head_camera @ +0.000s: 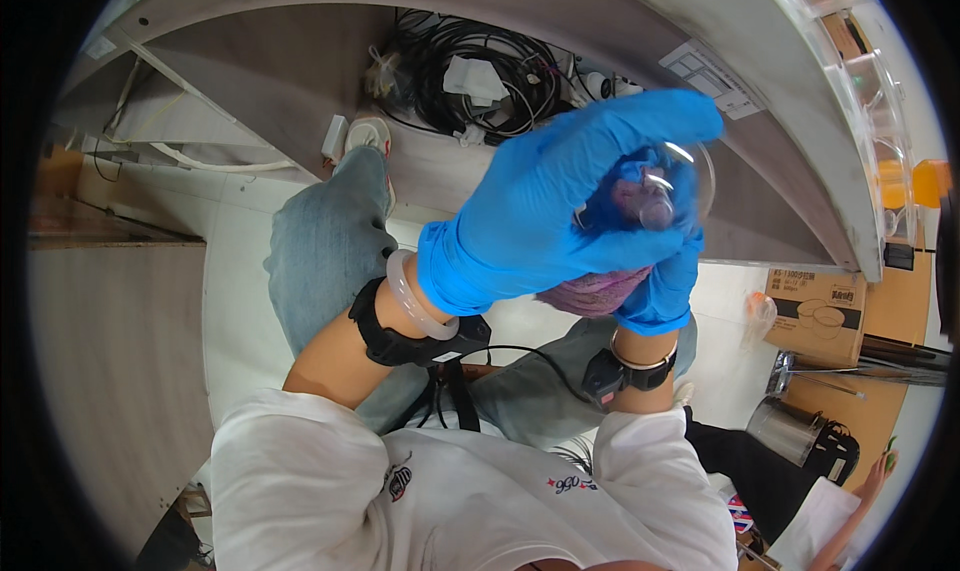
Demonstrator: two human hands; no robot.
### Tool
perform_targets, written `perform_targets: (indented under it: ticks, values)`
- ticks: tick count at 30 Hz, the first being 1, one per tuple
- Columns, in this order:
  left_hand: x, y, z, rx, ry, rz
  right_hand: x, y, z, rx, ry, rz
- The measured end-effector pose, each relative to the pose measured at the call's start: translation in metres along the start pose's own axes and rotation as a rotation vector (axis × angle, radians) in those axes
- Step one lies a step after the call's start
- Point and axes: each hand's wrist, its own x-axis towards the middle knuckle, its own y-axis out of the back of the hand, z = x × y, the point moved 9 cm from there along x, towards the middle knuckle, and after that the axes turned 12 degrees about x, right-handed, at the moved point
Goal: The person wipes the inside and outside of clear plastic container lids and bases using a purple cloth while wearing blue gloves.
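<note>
My left hand [525,203], in a blue disposable glove, grips a clear rounded vessel [706,184], a cup or bowl whose shape is partly hidden by my fingers. Beneath it, my right hand [664,289] wears the same kind of glove and holds a purple cloth [596,293]. Purple fabric and blue glove show through the vessel's clear wall, so the cloth is against or inside it; which, I cannot tell. My right fingers are mostly covered by the left hand and vessel.
A coiled bundle of black cables [427,68] lies under the desk [637,23]. Clear plastic containers [874,83] line the desk at right. A cardboard box [814,316] stands on the right, near a clear cylindrical bin [784,428]. Another person's arm [847,522] shows at lower right.
</note>
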Motion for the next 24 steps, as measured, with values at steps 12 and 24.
perform_targets:
  ticks: [12,24]
  values:
    - [0.002,-0.002,0.012,-0.258,-0.132,-0.026,0.000,0.003,-0.007,-0.029,-0.037,0.189]
    - [-0.001,0.002,-0.006,-0.677,0.260,0.207,-0.003,-0.049,-0.044,-0.897,0.052,0.138]
